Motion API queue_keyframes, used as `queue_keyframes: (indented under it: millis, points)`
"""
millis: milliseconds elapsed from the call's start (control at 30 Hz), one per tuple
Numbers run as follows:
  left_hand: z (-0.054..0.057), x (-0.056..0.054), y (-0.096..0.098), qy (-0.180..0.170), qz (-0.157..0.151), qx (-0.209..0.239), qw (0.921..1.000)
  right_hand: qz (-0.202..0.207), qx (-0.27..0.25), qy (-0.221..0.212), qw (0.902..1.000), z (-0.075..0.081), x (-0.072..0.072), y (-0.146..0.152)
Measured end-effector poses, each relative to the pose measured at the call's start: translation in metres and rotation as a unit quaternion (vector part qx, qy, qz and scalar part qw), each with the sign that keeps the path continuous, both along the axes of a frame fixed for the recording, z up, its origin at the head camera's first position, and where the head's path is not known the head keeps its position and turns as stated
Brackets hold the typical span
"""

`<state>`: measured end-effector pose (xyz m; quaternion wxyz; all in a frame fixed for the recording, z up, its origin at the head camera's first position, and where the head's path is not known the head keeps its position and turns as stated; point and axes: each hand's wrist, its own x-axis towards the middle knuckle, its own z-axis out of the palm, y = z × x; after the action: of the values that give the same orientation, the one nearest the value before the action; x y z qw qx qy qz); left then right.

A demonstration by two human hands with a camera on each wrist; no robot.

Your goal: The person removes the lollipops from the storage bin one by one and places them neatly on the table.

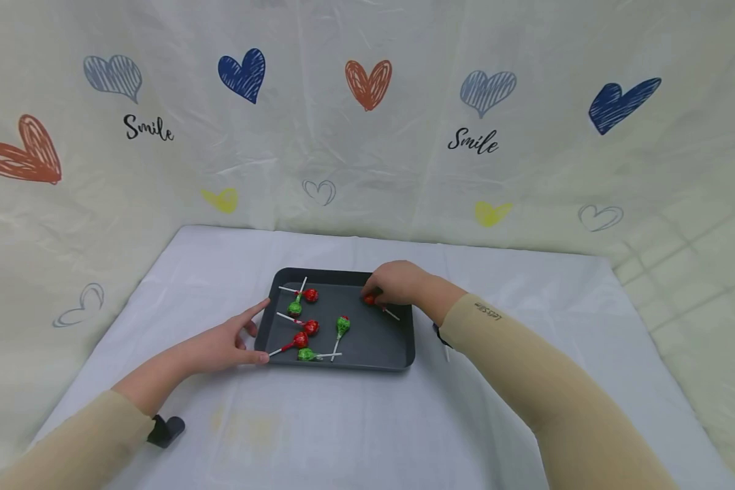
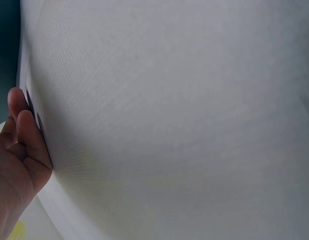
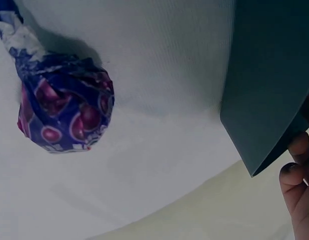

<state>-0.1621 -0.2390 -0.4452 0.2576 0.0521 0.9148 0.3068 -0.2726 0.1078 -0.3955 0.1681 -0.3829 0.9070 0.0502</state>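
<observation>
A dark grey tray (image 1: 373, 350) lies on the white-covered table, with several red and green lollipops on it. My right hand (image 1: 398, 282) reaches over its far right corner and pinches a red lollipop (image 1: 369, 299) by the head, the white stick pointing toward the front right. At the tray's left side, my left hand (image 1: 229, 344) rests with the index finger extended along the rim and the thumb at the front left corner. A green lollipop (image 1: 343, 324) lies near the middle of the tray. Red lollipops (image 1: 310, 327) and other green ones (image 1: 306, 354) cluster in its left half.
Just right of the tray, a blue-and-purple wrapped lollipop (image 3: 67, 110) lies on the tablecloth, mostly behind my right sleeve in the head view. A dark wrist strap piece (image 1: 167, 431) shows at my left cuff. A cloth with printed hearts (image 1: 367, 85) hangs behind the table.
</observation>
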Motion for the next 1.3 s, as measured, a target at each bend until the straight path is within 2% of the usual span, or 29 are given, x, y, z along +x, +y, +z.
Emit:
queue_keyframes:
  millis: [133, 367, 733, 1100, 1300]
  points:
    - [0.000, -0.001, 0.000, 0.002, -0.002, 0.001, 1.0000, -0.008, -0.007, -0.004, 0.9999, 0.000, 0.000, -0.001]
    - [0.002, 0.000, 0.000, 0.002, -0.004, -0.002, 1.0000, -0.042, -0.024, -0.037, 0.9982, -0.001, 0.003, 0.000]
    - [0.002, 0.001, 0.000, 0.006, -0.004, 0.000, 1.0000, -0.063, -0.054, -0.078, 0.9935, 0.001, 0.002, 0.004]
    - [0.002, 0.002, 0.002, 0.012, -0.009, -0.006, 0.9999, -0.085, -0.106, -0.076, 0.9877, 0.015, 0.002, 0.016]
    - [0.003, 0.003, 0.002, 0.011, -0.010, -0.003, 0.9999, -0.102, -0.151, -0.091, 0.9792, 0.023, 0.007, 0.027]
